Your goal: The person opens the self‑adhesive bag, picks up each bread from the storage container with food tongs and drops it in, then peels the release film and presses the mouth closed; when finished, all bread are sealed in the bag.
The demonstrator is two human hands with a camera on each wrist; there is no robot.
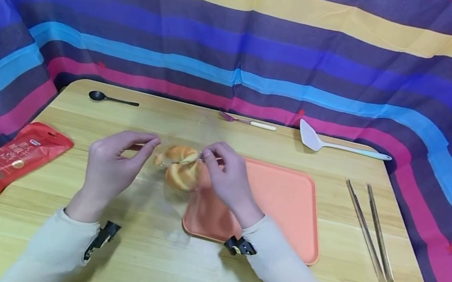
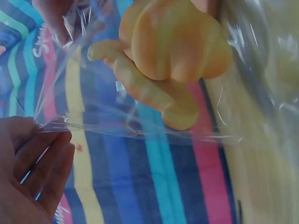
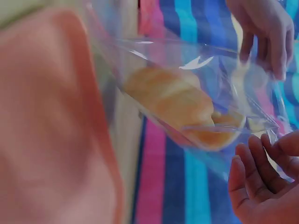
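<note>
Several golden bread pieces (image 1: 181,173), some plump and one long and thin, sit inside a clear plastic bag (image 3: 196,60). My left hand (image 1: 115,162) pinches one side of the bag's edge between thumb and fingers. On the other side, my right hand (image 1: 226,179) pinches the edge too, just over the left part of a coral tray (image 1: 279,211). The bag hangs stretched between both hands above the table. In the left wrist view the bread (image 2: 163,42) shows through the film. Parts of the bag's outline are too transparent to make out in the head view.
A red snack pouch (image 1: 18,160) lies at the left. Along the back are a black spoon (image 1: 113,99), a fork (image 1: 252,123) with a pale handle, and a white spatula (image 1: 334,145). Metal tongs (image 1: 373,232) lie at the right. A striped cloth (image 1: 244,38) surrounds the table.
</note>
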